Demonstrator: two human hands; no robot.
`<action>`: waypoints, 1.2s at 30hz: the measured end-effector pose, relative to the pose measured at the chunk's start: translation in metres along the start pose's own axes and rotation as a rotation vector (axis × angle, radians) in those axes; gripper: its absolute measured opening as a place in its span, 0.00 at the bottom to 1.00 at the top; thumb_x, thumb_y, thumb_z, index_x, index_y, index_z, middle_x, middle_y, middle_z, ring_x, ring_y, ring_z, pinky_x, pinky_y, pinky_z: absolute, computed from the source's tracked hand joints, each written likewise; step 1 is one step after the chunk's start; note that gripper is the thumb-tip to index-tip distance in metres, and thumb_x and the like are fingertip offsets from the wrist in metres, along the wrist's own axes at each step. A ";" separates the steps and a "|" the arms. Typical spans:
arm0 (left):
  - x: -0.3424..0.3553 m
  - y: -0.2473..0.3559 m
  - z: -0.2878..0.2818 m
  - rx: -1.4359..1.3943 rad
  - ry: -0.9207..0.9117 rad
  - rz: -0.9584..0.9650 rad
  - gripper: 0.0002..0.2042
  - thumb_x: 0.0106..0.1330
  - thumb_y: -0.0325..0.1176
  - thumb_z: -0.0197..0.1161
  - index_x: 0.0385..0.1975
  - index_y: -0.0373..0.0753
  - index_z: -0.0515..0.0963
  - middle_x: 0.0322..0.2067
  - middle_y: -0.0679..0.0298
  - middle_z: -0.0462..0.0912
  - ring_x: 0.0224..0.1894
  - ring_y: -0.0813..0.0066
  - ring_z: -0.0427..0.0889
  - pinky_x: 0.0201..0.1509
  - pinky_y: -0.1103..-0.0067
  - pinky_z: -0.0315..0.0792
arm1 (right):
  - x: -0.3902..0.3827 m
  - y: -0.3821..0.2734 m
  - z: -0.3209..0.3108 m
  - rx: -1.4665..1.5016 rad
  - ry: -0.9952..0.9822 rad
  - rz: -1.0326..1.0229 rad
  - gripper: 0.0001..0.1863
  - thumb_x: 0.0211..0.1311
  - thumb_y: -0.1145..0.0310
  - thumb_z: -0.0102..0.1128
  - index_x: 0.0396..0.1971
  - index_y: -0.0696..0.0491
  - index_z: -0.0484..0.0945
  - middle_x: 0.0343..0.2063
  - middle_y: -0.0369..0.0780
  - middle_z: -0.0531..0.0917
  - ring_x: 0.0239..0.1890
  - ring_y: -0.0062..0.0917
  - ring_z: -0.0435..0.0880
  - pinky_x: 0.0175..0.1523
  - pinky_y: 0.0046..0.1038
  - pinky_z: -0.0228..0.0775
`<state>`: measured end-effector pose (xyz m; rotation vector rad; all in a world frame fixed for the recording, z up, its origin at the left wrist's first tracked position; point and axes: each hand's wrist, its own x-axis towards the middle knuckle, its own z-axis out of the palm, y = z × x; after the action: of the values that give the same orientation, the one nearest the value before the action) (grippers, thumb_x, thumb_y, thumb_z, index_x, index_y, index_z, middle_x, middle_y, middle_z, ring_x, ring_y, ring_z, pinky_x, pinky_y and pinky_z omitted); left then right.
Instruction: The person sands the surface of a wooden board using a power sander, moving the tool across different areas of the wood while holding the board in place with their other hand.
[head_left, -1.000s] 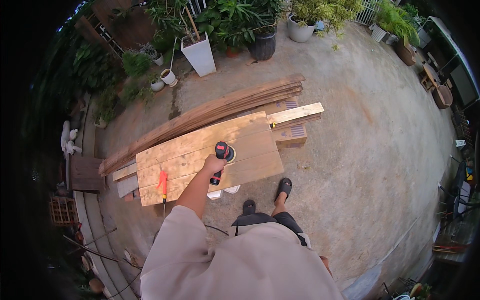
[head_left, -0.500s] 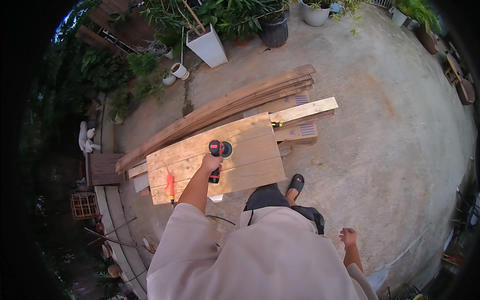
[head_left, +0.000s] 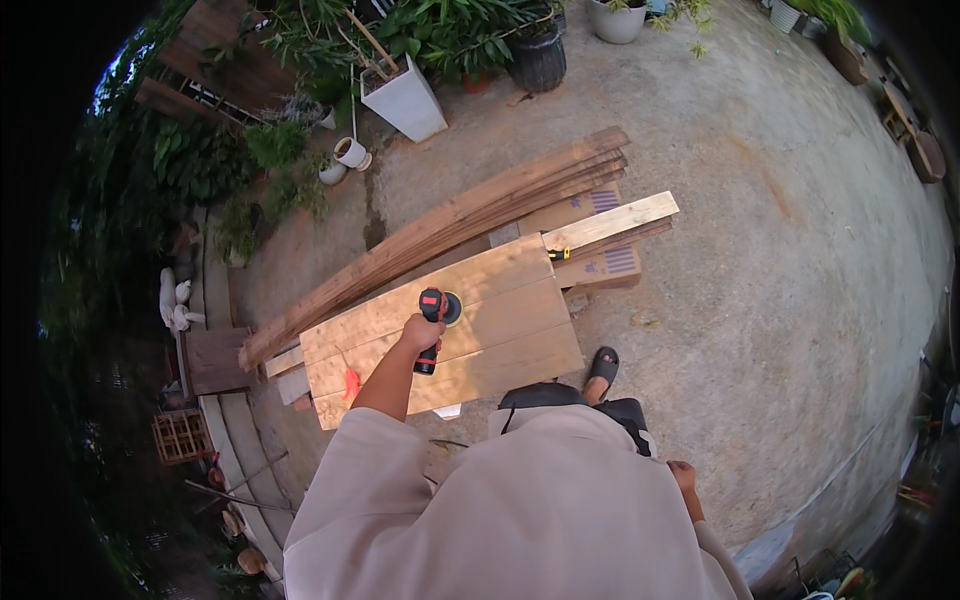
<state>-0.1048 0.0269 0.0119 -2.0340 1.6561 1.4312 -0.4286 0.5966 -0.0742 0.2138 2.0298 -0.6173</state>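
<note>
My left hand [head_left: 424, 330] is closed around the grip of a red and black cordless disc sander [head_left: 432, 300]. The sander's round pad [head_left: 453, 309] rests on a wooden panel [head_left: 510, 325] made of several joined planks. On the panel's left part lies a red-orange air blow gun [head_left: 351, 384], partly hidden by my forearm. My right hand [head_left: 683, 474] hangs low at my right side, close to my shirt hem and shorts. Its fingers look curled, and I see nothing in them.
Long brown boards [head_left: 470, 215] are stacked beyond the panel, with a paler plank [head_left: 620, 221] and cardboard boxes [head_left: 605, 270] on the right. A yellow and black tool [head_left: 559, 254] sits at the panel's far right corner. Potted plants [head_left: 405, 100] stand further back on the concrete.
My right hand has drawn in toward my body. The sander stays near the middle of the panel. The view has shifted slightly, and my forearm now covers more of the blow gun.
</note>
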 end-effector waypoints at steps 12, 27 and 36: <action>0.015 -0.014 -0.018 0.115 -0.178 0.057 0.06 0.56 0.27 0.61 0.25 0.30 0.76 0.17 0.57 0.79 0.17 0.69 0.79 0.20 0.72 0.75 | -0.010 -0.013 0.031 0.069 0.067 -0.041 0.12 0.64 0.65 0.58 0.39 0.58 0.80 0.29 0.40 0.84 0.25 0.25 0.83 0.27 0.25 0.71; 0.016 -0.016 -0.027 0.282 -0.309 0.147 0.06 0.56 0.28 0.62 0.28 0.31 0.77 0.18 0.58 0.79 0.18 0.72 0.80 0.21 0.74 0.74 | -0.032 -0.018 0.054 0.099 0.091 -0.042 0.11 0.64 0.66 0.59 0.37 0.59 0.81 0.27 0.39 0.84 0.24 0.23 0.82 0.27 0.24 0.72; 0.016 0.011 -0.032 0.277 -0.351 0.141 0.06 0.56 0.28 0.61 0.29 0.31 0.76 0.17 0.59 0.78 0.17 0.73 0.79 0.21 0.74 0.73 | -0.033 -0.012 0.063 0.141 0.111 -0.072 0.11 0.64 0.67 0.59 0.36 0.60 0.81 0.26 0.39 0.83 0.24 0.23 0.81 0.27 0.24 0.72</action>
<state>-0.0970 -0.0079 0.0222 -1.4523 1.7529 1.4079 -0.3685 0.5581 -0.0678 0.2639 2.1090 -0.8113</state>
